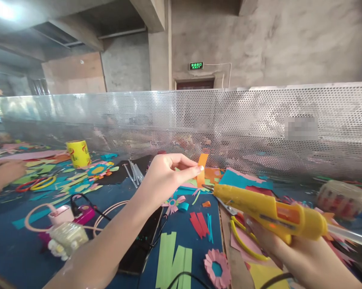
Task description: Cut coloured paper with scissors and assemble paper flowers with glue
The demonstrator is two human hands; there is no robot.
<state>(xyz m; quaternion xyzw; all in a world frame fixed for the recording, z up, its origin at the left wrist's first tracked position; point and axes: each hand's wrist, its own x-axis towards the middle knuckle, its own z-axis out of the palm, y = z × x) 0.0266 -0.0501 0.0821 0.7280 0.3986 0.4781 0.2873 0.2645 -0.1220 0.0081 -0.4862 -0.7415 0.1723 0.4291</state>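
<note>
My left hand [169, 176] pinches an orange paper strip [202, 176] upright between thumb and fingers. My right hand [295, 249] grips a yellow glue gun [253, 200], its metal nozzle at the strip's lower end; whether they touch I cannot tell. A clear glue stick [352, 235] runs out of the gun's back. Yellow-handled scissors [244, 237] lie beneath the gun. On the table below my hands are a pink paper flower [209, 261] with a blue centre, red paper strips [199, 224], thin blue strips [210, 228] and green paper strips [175, 261].
A perforated metal panel [133, 120] stands along the table's back. At left are a yellow tape roll [78, 153], glue sticks [134, 172], a power plug [60, 214] with cables and a black phone [139, 249]. Another person's hand [6, 172] is at far left. A jar [342, 198] stands at right.
</note>
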